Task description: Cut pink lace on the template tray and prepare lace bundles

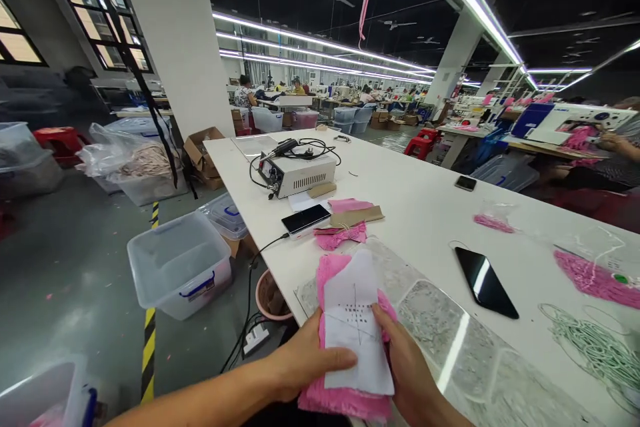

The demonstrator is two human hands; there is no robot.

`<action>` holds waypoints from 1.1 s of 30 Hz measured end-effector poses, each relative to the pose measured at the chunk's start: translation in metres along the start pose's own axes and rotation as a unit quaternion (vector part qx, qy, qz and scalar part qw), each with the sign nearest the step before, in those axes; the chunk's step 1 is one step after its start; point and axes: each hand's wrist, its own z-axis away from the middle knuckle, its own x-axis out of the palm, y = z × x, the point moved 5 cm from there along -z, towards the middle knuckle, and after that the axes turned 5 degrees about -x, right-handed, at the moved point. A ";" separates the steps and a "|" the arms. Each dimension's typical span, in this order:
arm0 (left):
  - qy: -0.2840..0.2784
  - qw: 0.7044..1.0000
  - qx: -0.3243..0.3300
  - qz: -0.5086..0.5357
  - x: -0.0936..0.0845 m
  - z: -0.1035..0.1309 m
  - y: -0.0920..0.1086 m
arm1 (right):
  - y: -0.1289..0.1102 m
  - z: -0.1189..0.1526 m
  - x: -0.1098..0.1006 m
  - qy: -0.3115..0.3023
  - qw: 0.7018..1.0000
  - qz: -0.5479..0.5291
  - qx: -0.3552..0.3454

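Note:
My left hand (313, 357) grips the left side of a pink fabric stack (345, 403), its thumb lying across a white paper pattern (356, 320) on top. On the right side, my right hand (400, 353) holds the same stack, thumb at the paper's edge. Printed marks and crossing lines show on the paper. The bundle is held over the near edge of the white table, beside a clear marbled sheet (435, 320). Just beyond it lies a tied pink fabric piece (341, 235).
On the white table (410, 193) are a grey electrical box (305, 177) with cables, phones (486, 282), brown card strips (356, 215), bagged pink pieces (595, 277) and green cord (595, 343). Clear bins (180, 263) stand on the floor at left. A person's arm (620, 147) is at a sewing machine.

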 end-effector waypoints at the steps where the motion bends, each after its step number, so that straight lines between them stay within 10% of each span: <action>1: 0.000 1.000 0.003 0.002 -0.002 -0.001 0.003 | -0.001 -0.001 0.003 -0.005 1.000 0.001 -0.008; 33: 0.130 0.984 -0.041 0.114 -0.090 0.030 0.015 | 0.031 -0.041 0.077 -0.113 0.986 0.125 0.011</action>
